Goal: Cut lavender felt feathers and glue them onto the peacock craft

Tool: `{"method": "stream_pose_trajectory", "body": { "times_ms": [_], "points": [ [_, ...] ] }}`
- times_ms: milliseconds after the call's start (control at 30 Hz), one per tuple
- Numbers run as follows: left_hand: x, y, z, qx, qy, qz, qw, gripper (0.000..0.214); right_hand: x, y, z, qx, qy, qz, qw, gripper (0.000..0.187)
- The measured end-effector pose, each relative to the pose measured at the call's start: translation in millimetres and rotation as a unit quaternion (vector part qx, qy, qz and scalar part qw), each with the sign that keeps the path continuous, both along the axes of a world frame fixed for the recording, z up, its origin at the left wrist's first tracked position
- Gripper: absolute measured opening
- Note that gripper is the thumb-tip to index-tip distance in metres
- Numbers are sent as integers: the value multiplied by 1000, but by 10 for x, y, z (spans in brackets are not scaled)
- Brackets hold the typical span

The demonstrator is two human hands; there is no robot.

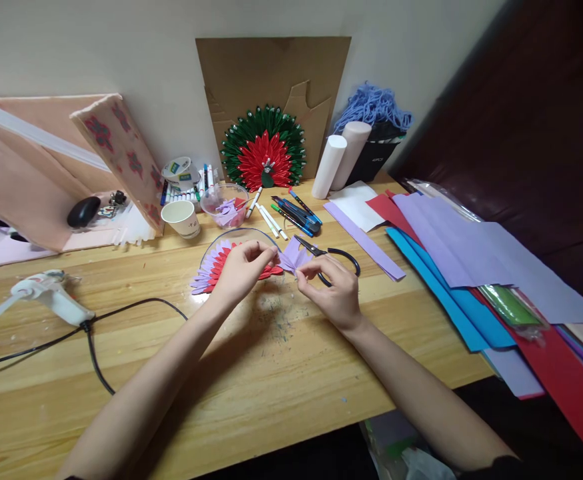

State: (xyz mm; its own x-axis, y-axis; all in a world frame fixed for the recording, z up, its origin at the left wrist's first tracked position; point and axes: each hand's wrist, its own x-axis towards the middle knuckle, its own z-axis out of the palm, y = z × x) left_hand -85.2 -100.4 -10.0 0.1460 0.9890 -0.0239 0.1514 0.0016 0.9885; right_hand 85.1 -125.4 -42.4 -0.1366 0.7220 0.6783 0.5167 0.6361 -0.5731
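Observation:
Between my hands is a small gathered piece of purple crepe paper (pixel 294 253). My left hand (pixel 244 268) is closed in a pinch at its left edge. The thumb and finger of my right hand (pixel 335 288) pinch its lower right part. Black-handled scissors (pixel 352 259) lie open on the table just behind my right hand, which covers part of them. Below and behind my left hand is a fan of purple and red paper petals (pixel 210 268) on a clear round sheet (pixel 244 233); the hand hides its middle.
A white glue gun (pixel 54 299) with a black cord lies at left. Behind stand a paper cup (pixel 181 220), a clear bowl of scraps (pixel 225 205), pens (pixel 298 215) and a red-green peacock fan (pixel 266 150) against cardboard (pixel 271 73). Coloured paper sheets (pixel 451 233) pile at right.

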Motion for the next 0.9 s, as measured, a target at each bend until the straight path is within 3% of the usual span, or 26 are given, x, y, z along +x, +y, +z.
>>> {"method": "stream_pose_trajectory", "body": {
  "times_ms": [333,600,900],
  "points": [
    [-29,-7,11,-21,-45,-39,998,24,-15,-9,22,-9,-6,18,1000,9],
    [-114,1,84,96,65,-107,987,17,7,4,17,-21,3,36,999,10],
    [-172,-4,128,66,68,-117,989,14,29,11,17,-27,1,54,998,8]
  ]
}}
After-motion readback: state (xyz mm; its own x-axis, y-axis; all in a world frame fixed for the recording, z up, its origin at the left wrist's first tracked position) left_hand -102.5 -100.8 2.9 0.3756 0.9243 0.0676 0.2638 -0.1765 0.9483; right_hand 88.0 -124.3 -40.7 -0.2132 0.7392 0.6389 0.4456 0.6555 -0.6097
